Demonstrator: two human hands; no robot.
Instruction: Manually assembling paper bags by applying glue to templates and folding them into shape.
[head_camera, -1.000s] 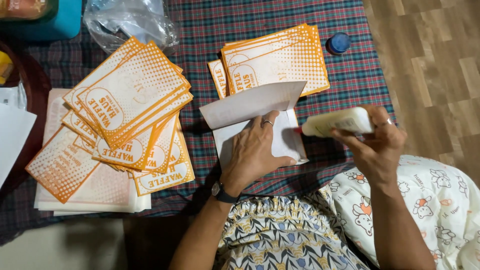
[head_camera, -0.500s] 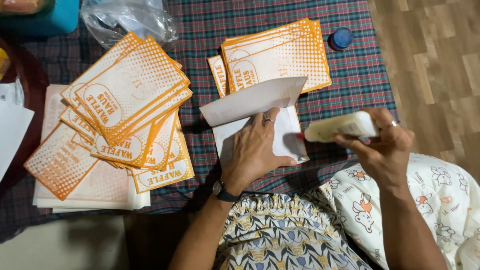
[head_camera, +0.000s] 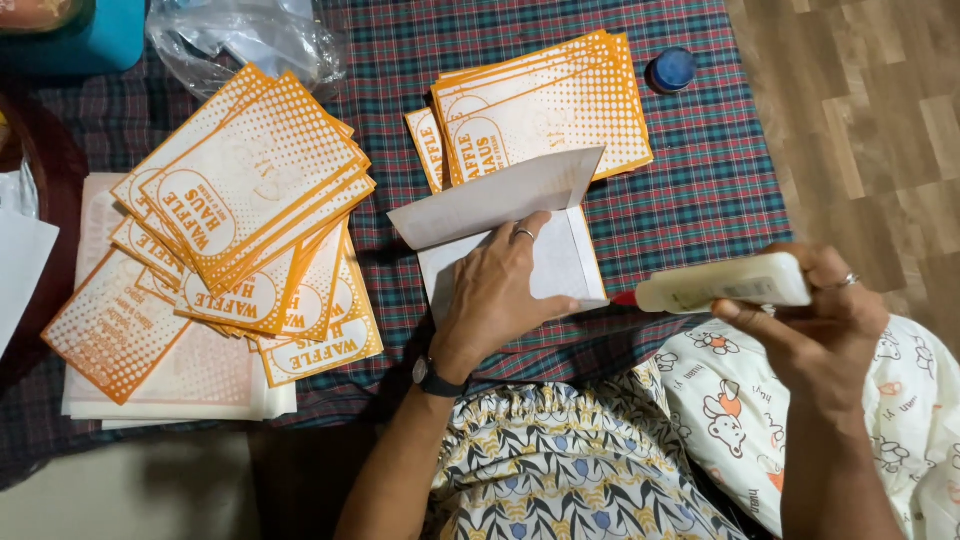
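Two bare hands are at work over a worktop covered in a red-and-green plaid cloth (head_camera: 690, 190). The left hand (head_camera: 500, 300) lies flat, palm down, on a white paper bag with orange edging (head_camera: 565, 262) at the centre of the frame; its fingers are spread and pressing on the sheet, not curled round anything, with a ring on one finger and a dark wristwatch (head_camera: 432, 377) at the wrist. The bag's white flap (head_camera: 495, 197) stands folded up and back, just above the fingertips. The right hand (head_camera: 815, 325), at the right of the frame, is closed round a cream plastic glue bottle (head_camera: 722, 285), which it holds nearly level, its red nozzle pointing left and sitting just beside the bag's right edge; whether the tip touches the paper I cannot tell.

Above the open bag, a stack of orange-and-white printed paper bags (head_camera: 545, 105) lies fanned out slightly. A bigger, looser heap of the same printed bags (head_camera: 245, 215) fills the left of the frame. A small blue round cap (head_camera: 673, 69) sits in the upper right of the cloth, and a crumpled clear plastic bag (head_camera: 245, 40) lies at the upper left. Wooden floor (head_camera: 860, 120) shows on the right.
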